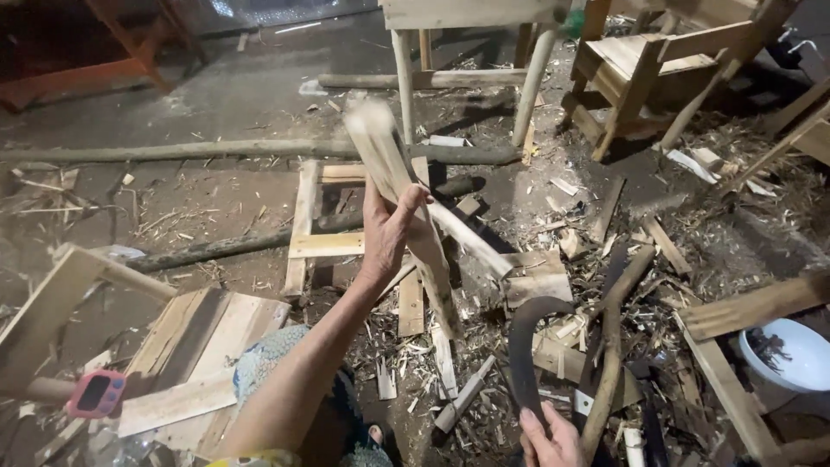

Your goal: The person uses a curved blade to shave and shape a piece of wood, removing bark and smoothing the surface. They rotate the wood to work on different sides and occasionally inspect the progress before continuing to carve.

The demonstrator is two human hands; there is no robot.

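Gripping a long pale wooden stick (406,207), the left hand (385,233) has its fingers wrapped tight round it. The right hand (549,437) clamps the handle of a dark curved metal blade (527,337), which I think must swing up to shave the stick

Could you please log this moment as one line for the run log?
left hand: grips wooden stick, raised, tilted | right hand: holds curved blade | floor: wood chips, planks

1. The long pale wooden stake (406,207) stands tilted in the fingers of the left hand (386,232).
2. The dark curved iron sickle blade (527,333) rises just above the right hand (549,441) fingers.
3. A flat pale wooden frame (304,225) lies left of the left fingers.
4. A white round bowl (791,355) sits far right of the right fingers.
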